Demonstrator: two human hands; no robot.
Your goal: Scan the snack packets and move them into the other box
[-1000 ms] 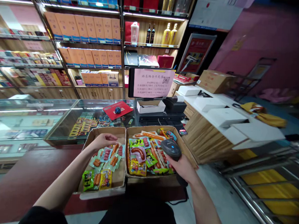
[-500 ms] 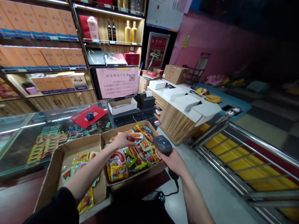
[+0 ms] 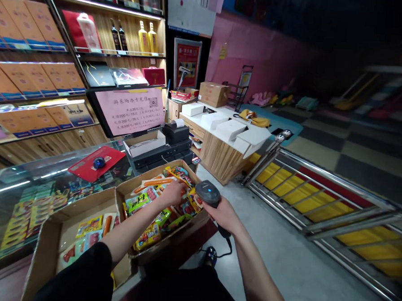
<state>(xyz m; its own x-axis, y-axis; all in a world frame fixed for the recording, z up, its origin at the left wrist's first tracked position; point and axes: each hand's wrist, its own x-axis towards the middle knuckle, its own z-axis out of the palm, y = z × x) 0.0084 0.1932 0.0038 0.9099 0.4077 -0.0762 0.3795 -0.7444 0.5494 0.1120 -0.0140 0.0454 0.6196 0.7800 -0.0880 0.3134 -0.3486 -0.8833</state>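
Observation:
My right hand (image 3: 225,213) is wrapped round a dark handheld barcode scanner (image 3: 208,192) with a blue light on top. Its cable hangs down below the grip. The scanner is over the right edge of a cardboard box (image 3: 169,250) full of small bright snack packs (image 3: 148,236). Inside that box, my left hand (image 3: 172,194) reaches among the packs with its fingers curled down. What its fingertips hold, if anything, is hidden. A long orange sausage pack (image 3: 158,182) lies just beyond this hand. Under my left forearm, a second cardboard box (image 3: 44,245) has several loose packs (image 3: 89,225).
A glass display counter (image 3: 51,178) bears a red sheet (image 3: 94,165) with a blue round object (image 3: 99,162). Behind the boxes are a pink sign (image 3: 129,111) and a receipt printer (image 3: 175,132). To the right are a white-topped counter (image 3: 202,123) and a metal railing (image 3: 307,187).
My left hand has moved deeper and rightward into the full box, its fingers now lower among the packs. The view has swung right. My right hand still holds the scanner.

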